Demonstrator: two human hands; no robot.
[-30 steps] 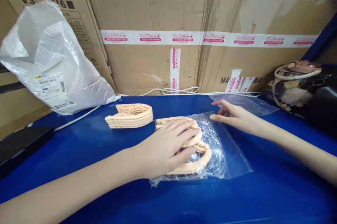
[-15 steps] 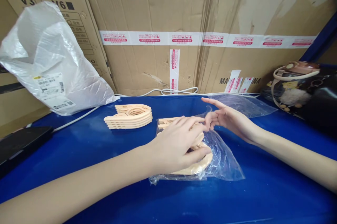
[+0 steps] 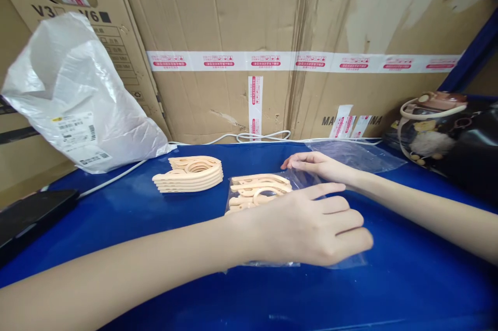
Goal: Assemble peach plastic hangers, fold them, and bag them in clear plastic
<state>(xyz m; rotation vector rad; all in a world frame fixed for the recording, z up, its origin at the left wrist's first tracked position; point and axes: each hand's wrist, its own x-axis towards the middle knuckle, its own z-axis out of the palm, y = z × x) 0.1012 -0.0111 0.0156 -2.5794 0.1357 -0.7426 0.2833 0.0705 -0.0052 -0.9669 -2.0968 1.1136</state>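
Beige plastic folding hangers [image 3: 268, 185] lie in a clear plastic bag [image 3: 298, 179] on the blue tabletop. Across the bag's right part reaches my left hand [image 3: 311, 224], palm down and open, fingers stretched out to the right. It hides much of the bag and the hangers, and whether it presses on them I cannot tell. At the bag's far right edge is my right hand [image 3: 317, 165], its fingers loosely bent, with nothing visible in them. A neat stack of matching folding hangers [image 3: 189, 178] stands to the left of the bag, apart from both hands.
A white mailing bag [image 3: 81, 102] leans on cartons at the left, above a dark phone-like device [image 3: 35, 217]. Large cardboard [image 3: 218, 97] walls the back, with a white cable [image 3: 264, 136] along it. A flat clear bag [image 3: 361, 154] and a bottle [image 3: 431, 128] are at right.
My left hand has slid right across the bag and its fingers have straightened, uncovering hangers at the left. My right hand has moved left and turned lower, its raised finger now down.
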